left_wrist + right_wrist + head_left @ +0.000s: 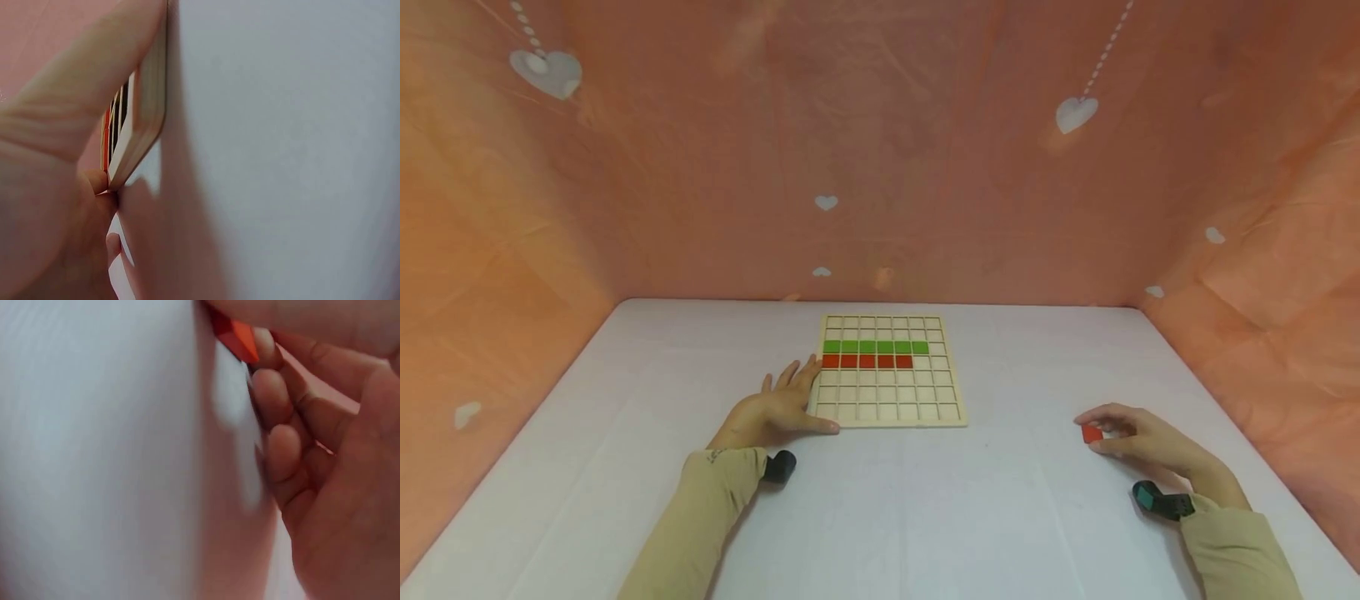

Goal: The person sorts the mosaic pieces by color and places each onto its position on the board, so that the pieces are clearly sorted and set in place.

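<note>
A pale wooden grid board [887, 412] lies on the white table, with a row of green squares [867, 347] and, just below it, a row of red squares [867, 361]. My left hand [778, 408] rests at the board's near left corner, fingers spread along the left side and thumb on the front edge. The left wrist view shows the thumb [94, 75] across the board's thick edge [150, 94]. Far to the right, my right hand [1150, 437] pinches a small red block [1092, 433] between thumb and fingers. In the right wrist view that block [236, 337] is partly hidden by the thumb.
The white tabletop [970, 500] spreads around the board and between both arms. Orange cloth [880, 167] printed with white hearts stands at the back and both sides. A dark device is strapped on each wrist.
</note>
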The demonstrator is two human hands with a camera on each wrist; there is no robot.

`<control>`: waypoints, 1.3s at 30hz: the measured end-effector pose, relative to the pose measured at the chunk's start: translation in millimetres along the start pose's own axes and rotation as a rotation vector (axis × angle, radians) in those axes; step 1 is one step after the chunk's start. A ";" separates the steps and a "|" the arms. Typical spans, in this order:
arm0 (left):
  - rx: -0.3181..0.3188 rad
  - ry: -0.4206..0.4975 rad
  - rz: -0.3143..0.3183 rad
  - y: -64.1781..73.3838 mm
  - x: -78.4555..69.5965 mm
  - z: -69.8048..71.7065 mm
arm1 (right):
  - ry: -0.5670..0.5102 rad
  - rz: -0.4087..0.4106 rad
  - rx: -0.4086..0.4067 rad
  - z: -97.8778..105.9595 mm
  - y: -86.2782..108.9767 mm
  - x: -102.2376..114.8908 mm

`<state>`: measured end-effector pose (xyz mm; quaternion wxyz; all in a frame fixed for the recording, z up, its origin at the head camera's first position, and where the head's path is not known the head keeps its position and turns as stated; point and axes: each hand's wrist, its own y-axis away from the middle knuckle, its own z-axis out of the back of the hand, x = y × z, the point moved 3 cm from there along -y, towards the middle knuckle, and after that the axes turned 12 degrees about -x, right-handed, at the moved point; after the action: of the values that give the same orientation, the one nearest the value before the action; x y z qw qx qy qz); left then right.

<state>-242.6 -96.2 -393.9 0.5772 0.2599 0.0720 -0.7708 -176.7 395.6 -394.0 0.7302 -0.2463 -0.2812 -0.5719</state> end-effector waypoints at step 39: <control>0.005 -0.003 0.001 -1.0 0.5 0.5 | -0.074 -0.113 -0.062 -21.5 -37.0 25.4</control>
<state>-243.8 -96.6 -393.9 0.5770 0.2602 0.0689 -0.7711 -205.2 354.9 -390.6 0.6781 -0.2734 -0.3034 -0.6110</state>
